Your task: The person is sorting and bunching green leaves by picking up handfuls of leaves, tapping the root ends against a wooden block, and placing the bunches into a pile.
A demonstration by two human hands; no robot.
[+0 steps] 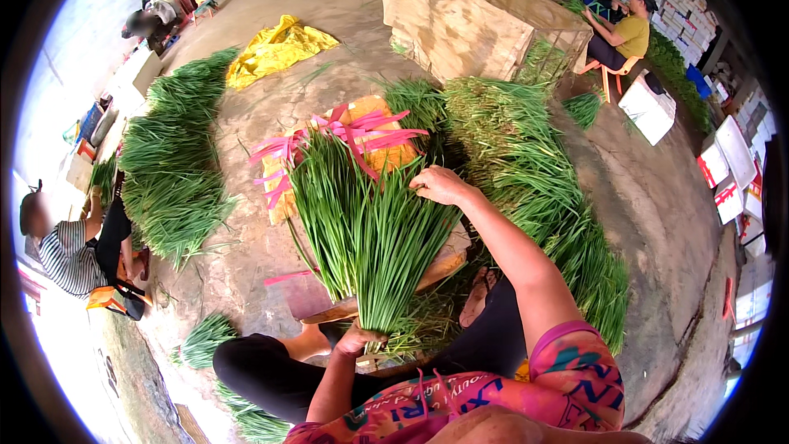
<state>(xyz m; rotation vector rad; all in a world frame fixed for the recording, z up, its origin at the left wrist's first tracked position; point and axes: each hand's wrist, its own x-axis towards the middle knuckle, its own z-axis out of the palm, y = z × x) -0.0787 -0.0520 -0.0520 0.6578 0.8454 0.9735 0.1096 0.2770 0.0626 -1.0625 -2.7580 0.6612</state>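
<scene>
A thick bunch of long green chives fans out in front of me, leaf tips pointing away. My left hand is closed round its lower, pale end, close to my lap. At the upper right of the bunch, my right hand has its fingers pinched together on the leaf tips. Another bunch of chives lies against its left side, on a low support with a wooden edge. Pink ribbons are spread over a yellow-orange block just beyond the leaves.
Heaps of chives lie left and right. A yellow sheet and a large upright board stand farther off. A seated person in stripes is at left, another in yellow at far right. White foam boxes line the right.
</scene>
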